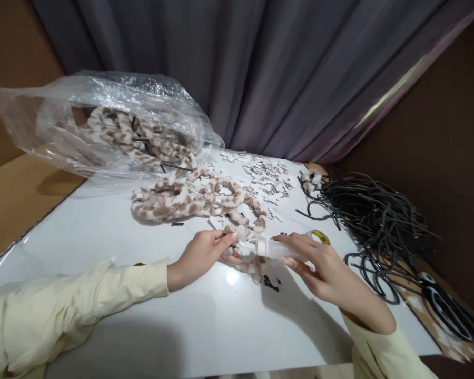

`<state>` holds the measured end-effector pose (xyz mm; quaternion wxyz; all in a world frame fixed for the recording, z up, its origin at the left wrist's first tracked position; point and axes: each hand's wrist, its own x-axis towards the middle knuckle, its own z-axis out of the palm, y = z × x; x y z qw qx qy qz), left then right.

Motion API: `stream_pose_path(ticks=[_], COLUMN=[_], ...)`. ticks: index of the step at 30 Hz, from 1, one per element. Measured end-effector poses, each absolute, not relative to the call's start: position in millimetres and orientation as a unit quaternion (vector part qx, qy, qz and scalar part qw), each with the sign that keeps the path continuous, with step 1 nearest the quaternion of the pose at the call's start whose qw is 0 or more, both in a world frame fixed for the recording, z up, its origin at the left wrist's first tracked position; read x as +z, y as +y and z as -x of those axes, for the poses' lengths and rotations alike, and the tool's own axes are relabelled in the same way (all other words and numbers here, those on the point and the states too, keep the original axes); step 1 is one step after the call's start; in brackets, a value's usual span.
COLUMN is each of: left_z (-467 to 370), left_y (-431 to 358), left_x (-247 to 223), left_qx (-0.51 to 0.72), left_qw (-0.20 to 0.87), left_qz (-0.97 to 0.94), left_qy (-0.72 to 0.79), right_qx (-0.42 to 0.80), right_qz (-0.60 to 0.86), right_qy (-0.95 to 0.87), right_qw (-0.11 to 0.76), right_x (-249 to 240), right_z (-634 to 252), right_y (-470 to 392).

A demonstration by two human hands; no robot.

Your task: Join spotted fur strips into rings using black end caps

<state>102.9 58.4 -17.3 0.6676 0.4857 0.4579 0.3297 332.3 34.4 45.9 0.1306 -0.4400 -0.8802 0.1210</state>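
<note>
My left hand (203, 255) pinches a fluffy white-and-brown plush ring (255, 266) near the middle of the white table. My right hand (314, 260) grips a white translucent plastic bottle (274, 248), held sideways with its narrower end pointing at my left fingertips. That end meets the plush and the left fingers, so I cannot tell whether it touches the fur. Part of the ring is hidden behind the bottle and fingers. Just below lie a metal ring (257, 278) and short black pieces (271, 284).
More plush rings (161, 200) lie beyond my hands, others inside a clear plastic bag (102, 87). Small metal clasps (266, 179) are scattered at the back. A heap of black cords (373, 216), scissors (444, 305) and a yellow-labelled tape roll (319, 236) are on the right. A grey curtain (240, 68) hangs behind.
</note>
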Motion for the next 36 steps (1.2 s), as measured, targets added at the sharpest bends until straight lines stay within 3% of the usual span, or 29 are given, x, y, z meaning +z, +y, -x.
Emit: stream_pose_path(ticks=[14, 36], left_z=[-103, -101], left_y=[61, 61], left_x=[-23, -28], left_qx=[0.320, 0.321], left_qw=[0.673, 0.670], left_qz=[-0.486, -0.498], left_qy=[0.456, 0.448], right_qx=[0.129, 0.112], right_qz=[0.426, 0.411], right_qy=[-0.892, -0.902], right_qw=[0.079, 0.072], right_x=[54, 56], right_z=[-319, -319], right_y=[47, 48])
